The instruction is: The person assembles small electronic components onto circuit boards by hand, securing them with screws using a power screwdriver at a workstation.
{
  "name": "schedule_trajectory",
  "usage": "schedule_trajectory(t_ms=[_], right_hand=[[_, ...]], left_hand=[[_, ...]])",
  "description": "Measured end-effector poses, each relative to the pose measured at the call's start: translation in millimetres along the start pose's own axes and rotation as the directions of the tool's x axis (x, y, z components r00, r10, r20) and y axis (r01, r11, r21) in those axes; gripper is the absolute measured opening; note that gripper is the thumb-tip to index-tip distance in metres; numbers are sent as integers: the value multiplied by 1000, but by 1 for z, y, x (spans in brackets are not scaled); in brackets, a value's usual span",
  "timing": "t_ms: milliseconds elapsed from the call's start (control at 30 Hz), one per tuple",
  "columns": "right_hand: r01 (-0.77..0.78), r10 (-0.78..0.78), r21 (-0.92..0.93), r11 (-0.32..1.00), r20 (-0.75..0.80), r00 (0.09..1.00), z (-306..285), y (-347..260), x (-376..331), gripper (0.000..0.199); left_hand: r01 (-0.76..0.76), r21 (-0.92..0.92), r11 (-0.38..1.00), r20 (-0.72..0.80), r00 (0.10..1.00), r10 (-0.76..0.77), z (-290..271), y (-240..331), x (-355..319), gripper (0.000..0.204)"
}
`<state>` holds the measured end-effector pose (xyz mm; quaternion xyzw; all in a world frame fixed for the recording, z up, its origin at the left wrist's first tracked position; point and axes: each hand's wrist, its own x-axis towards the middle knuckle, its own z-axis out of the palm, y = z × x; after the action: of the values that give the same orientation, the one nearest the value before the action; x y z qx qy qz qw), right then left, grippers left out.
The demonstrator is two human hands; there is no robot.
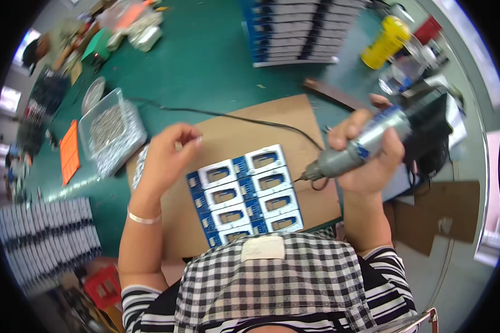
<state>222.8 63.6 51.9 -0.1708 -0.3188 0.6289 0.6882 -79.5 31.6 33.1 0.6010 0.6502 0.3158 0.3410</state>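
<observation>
My right hand [366, 180] is wrapped round a grey electric screwdriver [341, 161], held tilted with its thin bit pointing left. The bit's tip is by the right edge of a blue circuit board panel [244, 191] fitted with white rectangular frames; I cannot tell whether it touches. My left hand [169, 152] hovers above and left of the panel, thumb and fingers curled into a pinch. Anything between those fingertips is too small to make out. Beneath the panel lies a brown cardboard sheet [283, 119], and my apron [269, 283] covers the panel's near end.
A clear plastic tub [119, 136] of small metal parts stands left of the cardboard. A black cord [228, 115] crosses the sheet. Stacked panels stand at the far side [300, 33] and near left [50, 236]. An orange tray [69, 152] and yellow bottle [386, 41] sit farther out.
</observation>
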Motion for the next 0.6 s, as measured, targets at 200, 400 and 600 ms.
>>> schedule_trajectory(t_ms=[200, 400, 600], right_hand=[[-6, -16, -244, 970, -87, 996, -24, 0, -12, 45], [67, -65, -141, 988, 17, 998, -17, -2, -18, 53], [102, -96, -144, 984, 51, 994, -22, -5, -21, 53]], left_hand=[[327, -474, 817, 315, 930, -189, 51, 44, -32, 20], [7, -196, 981, 248, 968, 43, 82, 53, -45, 22], [-519, 270, 811, 163, 855, 493, 107, 58, -44, 18]])
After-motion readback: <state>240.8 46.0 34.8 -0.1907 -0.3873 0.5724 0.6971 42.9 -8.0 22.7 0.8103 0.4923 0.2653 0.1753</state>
